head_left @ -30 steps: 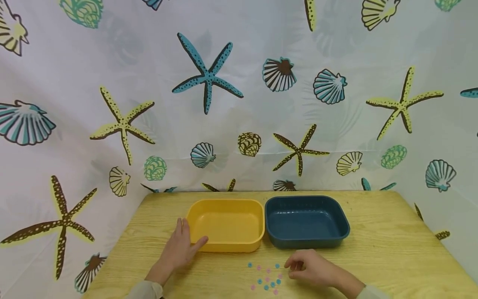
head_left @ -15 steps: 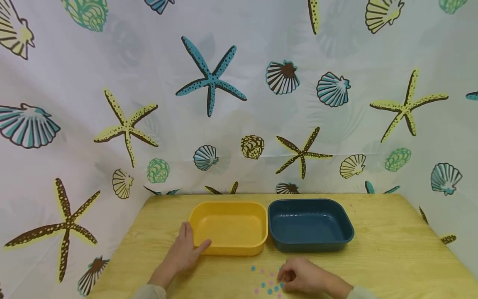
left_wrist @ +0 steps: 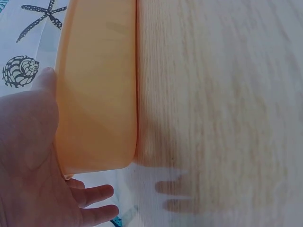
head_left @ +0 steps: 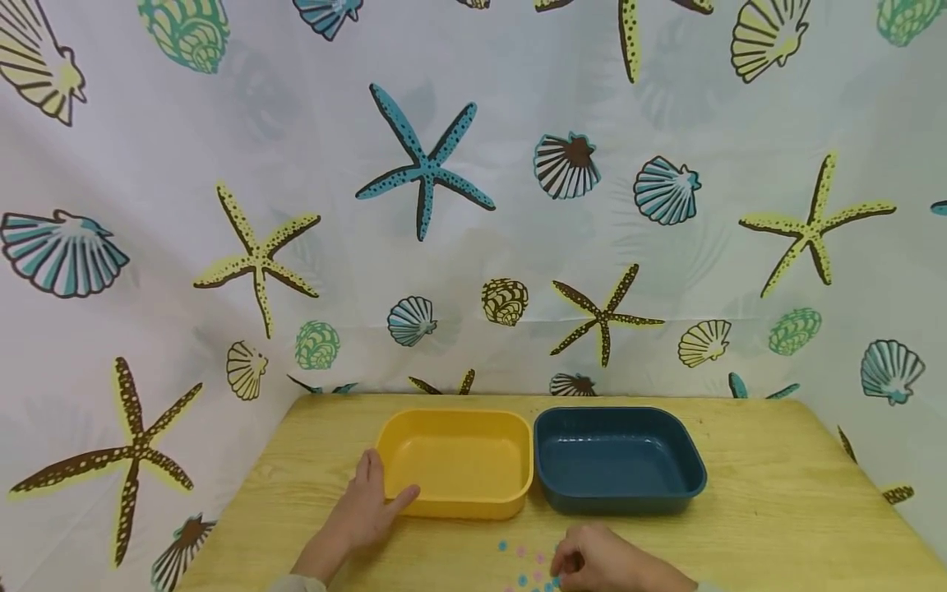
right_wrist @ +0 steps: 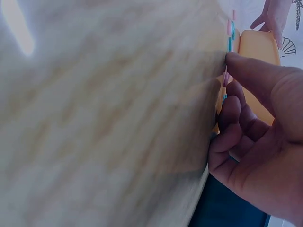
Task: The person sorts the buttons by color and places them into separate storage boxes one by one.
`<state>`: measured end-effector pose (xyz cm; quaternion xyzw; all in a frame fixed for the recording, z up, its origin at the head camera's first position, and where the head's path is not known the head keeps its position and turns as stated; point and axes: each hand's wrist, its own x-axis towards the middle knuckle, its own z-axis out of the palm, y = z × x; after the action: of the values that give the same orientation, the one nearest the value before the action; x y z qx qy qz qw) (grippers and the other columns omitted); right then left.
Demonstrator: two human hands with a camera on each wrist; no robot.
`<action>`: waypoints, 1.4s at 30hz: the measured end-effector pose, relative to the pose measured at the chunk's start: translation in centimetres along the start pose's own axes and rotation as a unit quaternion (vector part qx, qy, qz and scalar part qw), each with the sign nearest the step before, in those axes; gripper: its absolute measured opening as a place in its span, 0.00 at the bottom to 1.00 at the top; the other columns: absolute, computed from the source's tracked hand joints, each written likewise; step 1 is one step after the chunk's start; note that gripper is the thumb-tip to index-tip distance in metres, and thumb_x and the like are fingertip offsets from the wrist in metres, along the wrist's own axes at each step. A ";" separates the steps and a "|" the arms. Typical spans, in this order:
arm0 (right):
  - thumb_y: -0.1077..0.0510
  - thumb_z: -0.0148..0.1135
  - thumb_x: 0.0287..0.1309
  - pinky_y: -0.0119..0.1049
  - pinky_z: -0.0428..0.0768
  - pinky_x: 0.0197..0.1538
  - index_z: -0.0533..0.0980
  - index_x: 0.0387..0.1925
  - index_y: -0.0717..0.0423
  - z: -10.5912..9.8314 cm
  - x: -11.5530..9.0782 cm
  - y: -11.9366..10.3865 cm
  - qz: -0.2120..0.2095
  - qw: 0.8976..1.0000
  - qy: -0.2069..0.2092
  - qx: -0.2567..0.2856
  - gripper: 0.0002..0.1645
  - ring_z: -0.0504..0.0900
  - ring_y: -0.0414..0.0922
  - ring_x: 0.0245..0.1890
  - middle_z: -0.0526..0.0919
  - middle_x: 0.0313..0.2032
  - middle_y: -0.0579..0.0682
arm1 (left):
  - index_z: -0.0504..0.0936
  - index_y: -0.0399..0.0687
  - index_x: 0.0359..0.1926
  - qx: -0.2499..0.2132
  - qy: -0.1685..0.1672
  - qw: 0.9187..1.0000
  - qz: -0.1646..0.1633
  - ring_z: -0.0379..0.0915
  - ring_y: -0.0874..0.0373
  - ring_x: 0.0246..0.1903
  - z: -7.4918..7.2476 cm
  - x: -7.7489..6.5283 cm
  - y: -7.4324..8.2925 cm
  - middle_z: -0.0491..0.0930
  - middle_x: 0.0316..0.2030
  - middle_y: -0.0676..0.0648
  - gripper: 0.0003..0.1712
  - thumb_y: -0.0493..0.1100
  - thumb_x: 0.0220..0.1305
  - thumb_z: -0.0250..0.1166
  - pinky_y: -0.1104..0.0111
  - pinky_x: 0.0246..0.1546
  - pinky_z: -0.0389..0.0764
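My left hand (head_left: 362, 510) rests at the near left corner of a yellow plastic tray (head_left: 455, 508), thumb over the front rim and fingers along the left side. In the left wrist view these fingers (left_wrist: 94, 195) are straight beside the tray wall. On the table lie several small blue discs (head_left: 503, 545) and pink discs (head_left: 521, 551), button-like. My right hand (head_left: 602, 559) is low over the right side of this group, fingers bent down. In the right wrist view its thumb tip (right_wrist: 232, 57) and index finger are apart, with discs showing between and beyond them.
A dark blue tray (head_left: 621, 503) stands right beside the yellow one, and nothing shows inside either. The wood-grain table (head_left: 777, 493) extends on both sides of the trays. A white curtain (head_left: 473, 205) with starfish and shells hangs behind and along the sides.
My right hand has come left and down onto the discs, now covering some of them. The left hand stays at the yellow tray. The head view has tilted slightly up.
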<state>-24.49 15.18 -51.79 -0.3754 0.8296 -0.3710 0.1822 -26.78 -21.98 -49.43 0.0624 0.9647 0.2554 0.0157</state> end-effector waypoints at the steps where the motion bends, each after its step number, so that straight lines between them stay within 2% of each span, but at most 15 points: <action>1: 0.62 0.65 0.55 0.26 0.74 0.32 0.84 0.33 0.54 0.0 -0.1 0.1 -0.004 1.000 0.000 0.001 0.04 0.72 0.28 0.28 0.76 0.27 0.33 | 0.36 0.17 0.67 0.000 0.000 1.000 0.000 0.47 0.25 0.62 0.1 0.0 0.1 0.37 0.66 0.20 0.62 0.71 0.63 0.49 0.43 0.59 0.56; 7: 0.62 0.65 0.56 0.26 0.75 0.32 0.84 0.34 0.54 -0.1 -0.5 -0.1 0.000 1.000 -0.002 0.010 0.05 0.73 0.28 0.28 0.77 0.28 0.33 | 0.38 0.15 0.66 0.010 0.012 1.000 0.017 0.54 0.25 0.59 0.5 0.1 0.1 0.39 0.65 0.18 0.62 0.71 0.63 0.48 0.44 0.56 0.62; 10: 0.61 0.65 0.56 0.26 0.75 0.33 0.85 0.34 0.53 -0.3 -0.4 -0.4 0.003 1.000 -0.003 0.004 0.05 0.73 0.28 0.28 0.78 0.28 0.33 | 0.37 0.15 0.66 0.016 0.011 1.000 0.012 0.56 0.25 0.58 0.6 0.1 -0.1 0.39 0.65 0.19 0.62 0.71 0.64 0.48 0.44 0.56 0.63; 17: 0.63 0.67 0.53 0.25 0.74 0.31 0.85 0.31 0.52 -0.8 -0.2 -0.8 -0.011 0.999 0.018 -0.048 0.04 0.72 0.27 0.27 0.77 0.26 0.32 | 0.33 0.18 0.67 -0.004 -0.002 1.000 0.006 0.45 0.27 0.64 0.1 0.5 0.2 0.36 0.66 0.20 0.64 0.73 0.63 0.46 0.43 0.60 0.54; 28: 0.63 0.68 0.50 0.24 0.73 0.31 0.85 0.29 0.52 -0.4 -0.2 -0.7 -0.046 0.996 0.022 -0.071 0.04 0.71 0.27 0.27 0.76 0.26 0.32 | 0.32 0.18 0.66 -0.001 -0.013 1.000 0.001 0.48 0.25 0.62 0.1 0.2 0.2 0.35 0.66 0.20 0.64 0.73 0.63 0.45 0.43 0.59 0.57; 33: 0.64 0.69 0.49 0.24 0.73 0.30 0.85 0.28 0.52 -0.5 -0.1 -0.8 -0.046 0.996 0.020 -0.071 0.04 0.71 0.26 0.26 0.76 0.25 0.33 | 0.31 0.18 0.66 -0.005 -0.015 1.000 0.002 0.46 0.26 0.63 -0.1 0.3 0.2 0.35 0.66 0.20 0.64 0.73 0.63 0.45 0.43 0.60 0.55; 42: 0.63 0.69 0.48 0.24 0.72 0.30 0.85 0.29 0.51 -0.3 0.0 -0.9 -0.043 0.996 0.013 -0.071 0.05 0.70 0.26 0.25 0.75 0.24 0.33 | 0.31 0.19 0.67 -0.003 -0.019 1.000 0.001 0.48 0.25 0.62 0.2 0.2 -0.1 0.35 0.66 0.20 0.64 0.73 0.63 0.44 0.43 0.58 0.58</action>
<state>-24.22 14.87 -50.89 -0.4180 0.8392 -0.3233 0.1284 -26.99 -21.98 -49.65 0.0684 0.9633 0.2574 0.0342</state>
